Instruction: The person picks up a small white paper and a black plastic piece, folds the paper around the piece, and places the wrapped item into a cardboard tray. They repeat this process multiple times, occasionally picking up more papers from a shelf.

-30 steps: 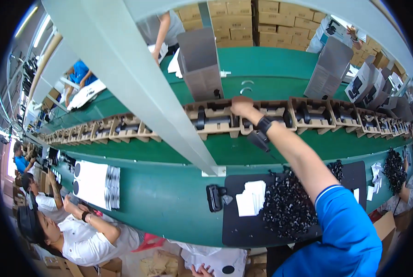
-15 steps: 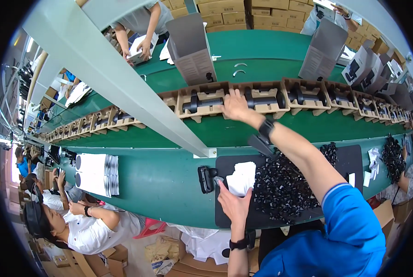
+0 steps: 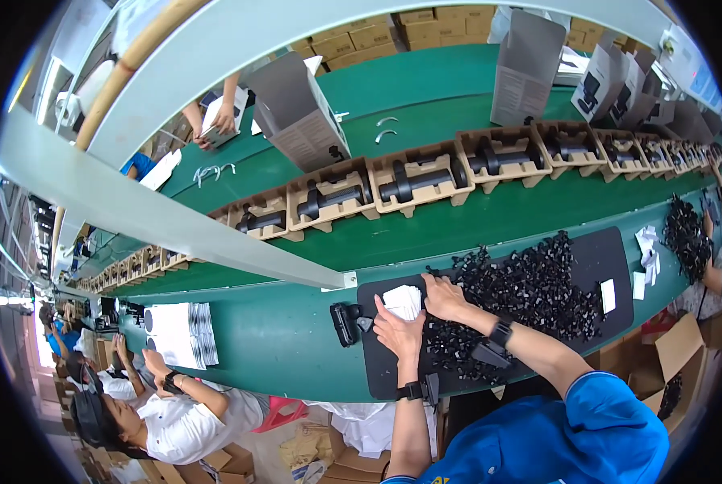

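A stack of white paper slips (image 3: 402,301) lies at the left side of a dark mat (image 3: 383,373). My left hand (image 3: 399,335) spans the stack's near end, fingers at its left edge and thumb at its right, closed around it. Just right of the slips is my right hand (image 3: 448,298), fingers apart, at the edge of a heap of small black plastic parts (image 3: 522,294). I see nothing in its grip. A black device (image 3: 345,325) and a small grey piece (image 3: 365,323) sit left of my left hand.
Beyond the bench runs a row of cardboard trays (image 3: 422,179) holding black devices. A pale metal post (image 3: 215,230) slants across the left. Printed sheets (image 3: 175,335) are stacked at left, near a person in white (image 3: 199,423). Grey open boxes (image 3: 530,68) stand farther back.
My right hand has come back from the cardboard trays to beside the paper slips. My left hand has closed in over the slips. The whole view has shifted and tilted.
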`<state>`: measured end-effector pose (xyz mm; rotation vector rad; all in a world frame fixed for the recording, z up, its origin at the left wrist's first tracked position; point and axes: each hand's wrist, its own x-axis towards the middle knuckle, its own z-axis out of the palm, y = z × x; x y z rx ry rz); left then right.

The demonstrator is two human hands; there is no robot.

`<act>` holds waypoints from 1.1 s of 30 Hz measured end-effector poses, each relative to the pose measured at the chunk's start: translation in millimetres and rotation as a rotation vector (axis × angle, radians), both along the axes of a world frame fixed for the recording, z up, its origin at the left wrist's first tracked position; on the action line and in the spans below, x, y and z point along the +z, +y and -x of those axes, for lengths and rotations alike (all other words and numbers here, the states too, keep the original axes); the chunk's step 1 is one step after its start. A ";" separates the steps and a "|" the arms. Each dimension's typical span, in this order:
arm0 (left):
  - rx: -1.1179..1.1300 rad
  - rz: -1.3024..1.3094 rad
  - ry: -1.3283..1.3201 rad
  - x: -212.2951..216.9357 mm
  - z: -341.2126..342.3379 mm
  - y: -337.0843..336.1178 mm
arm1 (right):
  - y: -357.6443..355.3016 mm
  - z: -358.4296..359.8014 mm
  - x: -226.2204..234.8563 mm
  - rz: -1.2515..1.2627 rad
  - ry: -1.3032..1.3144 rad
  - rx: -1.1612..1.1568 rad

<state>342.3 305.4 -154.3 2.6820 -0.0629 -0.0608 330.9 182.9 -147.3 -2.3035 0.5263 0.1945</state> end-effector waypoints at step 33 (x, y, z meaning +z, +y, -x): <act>-0.226 -0.122 -0.254 -27.3 -61.6 65.8 | -43.6 111.9 56.9 -0.128 -0.184 -0.208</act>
